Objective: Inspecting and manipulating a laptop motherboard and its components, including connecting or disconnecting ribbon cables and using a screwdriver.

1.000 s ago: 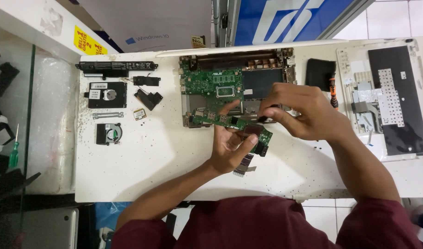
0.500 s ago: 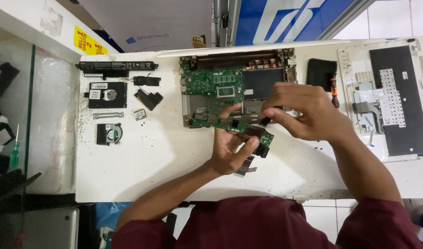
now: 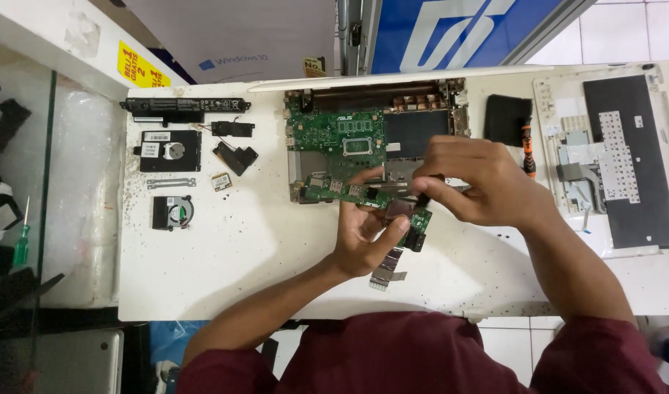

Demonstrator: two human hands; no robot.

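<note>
White worktop (image 3: 225, 255) fills my view, speckled with dark bits. Biggest thing on it: the open laptop chassis (image 3: 374, 135) at top centre, green mainboard (image 3: 334, 131) showing. Far right, the keyboard deck (image 3: 611, 157) lies face down, pale frame with a black panel. Top left, a long black battery bar (image 3: 185, 107); below it a black hard drive (image 3: 170, 149), then a small black fan (image 3: 172, 212). Two black speakers (image 3: 234, 146) sit between the drive and the chassis. My left hand (image 3: 367, 233) is curled around the small green board (image 3: 393, 208), holding it just in front of the chassis, with a flat ribbon cable (image 3: 389, 270) hanging below. My right hand (image 3: 480, 182) has its fingers pinched narrow on the board's top edge; what they pinch I cannot tell. An orange-handled screwdriver (image 3: 527, 149) lies just behind the right hand.
</note>
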